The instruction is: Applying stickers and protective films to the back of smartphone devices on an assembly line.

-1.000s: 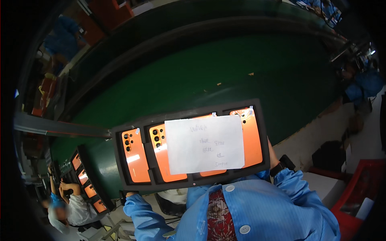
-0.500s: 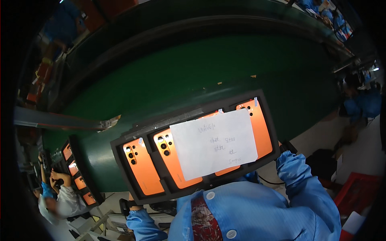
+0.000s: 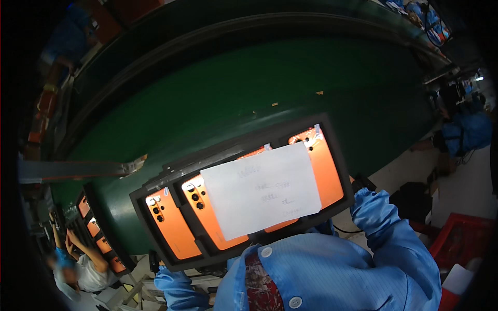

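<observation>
A black foam tray (image 3: 332, 124) lies across the green belt's near edge, close to my body. Several orange phone backs (image 3: 171, 228) with dark camera rings sit in its slots. A white handwritten sheet of paper (image 3: 262, 212) lies over the middle ones. My right hand (image 3: 353, 180) is at the tray's right end, mostly hidden behind it. At the lower left corner my left hand (image 3: 161, 263) shows only as a sliver. Both hands grip the tray by its ends; their fingers are out of sight. Dark bands circle both wrists.
The green conveyor belt (image 3: 249, 72) stretches beyond the tray, with small torn scraps. A metal bar (image 3: 72, 168) juts in from the left. Beside a second tray of orange phones (image 3: 101, 233) is a co-worker (image 3: 91, 264). A red crate (image 3: 461, 238) stands at the right.
The tray, with both my hands at its ends, has shifted left and slightly toward my body. The whole view has moved a little too. The co-worker's arms at the left have moved.
</observation>
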### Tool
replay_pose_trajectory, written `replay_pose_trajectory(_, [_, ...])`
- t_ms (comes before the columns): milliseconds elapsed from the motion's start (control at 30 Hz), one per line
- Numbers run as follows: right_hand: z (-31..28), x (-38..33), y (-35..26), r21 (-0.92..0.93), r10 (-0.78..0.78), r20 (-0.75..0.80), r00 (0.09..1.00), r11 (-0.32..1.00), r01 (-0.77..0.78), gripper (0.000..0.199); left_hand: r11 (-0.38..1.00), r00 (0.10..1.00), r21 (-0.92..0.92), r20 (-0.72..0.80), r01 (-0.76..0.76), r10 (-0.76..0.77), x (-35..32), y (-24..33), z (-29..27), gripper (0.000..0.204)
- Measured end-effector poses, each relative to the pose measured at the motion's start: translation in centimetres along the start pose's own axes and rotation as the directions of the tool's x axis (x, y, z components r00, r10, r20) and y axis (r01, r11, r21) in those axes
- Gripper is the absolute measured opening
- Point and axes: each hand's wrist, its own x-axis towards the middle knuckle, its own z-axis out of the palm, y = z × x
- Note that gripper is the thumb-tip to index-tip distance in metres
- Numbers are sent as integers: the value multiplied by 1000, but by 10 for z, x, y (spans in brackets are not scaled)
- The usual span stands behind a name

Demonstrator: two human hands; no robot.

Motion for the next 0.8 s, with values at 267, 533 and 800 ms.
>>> replay_pose_trajectory(267, [22, 24, -9, -152, -78, 77, 994, 984, 89, 51, 997, 996, -34, 56, -71, 72, 11, 20, 6, 57])
replay_pose_trajectory(533, [114, -7, -193, -627, -960, -25, 279, 232, 743, 43, 996, 999, -79, 12, -41, 42, 27, 3, -21, 59])
replay_pose_trajectory(800, [286, -67, -399, -599, -611, 692, -383, -783, 168, 31, 989, 998, -147, -53, -26, 19, 53, -10, -30, 62])
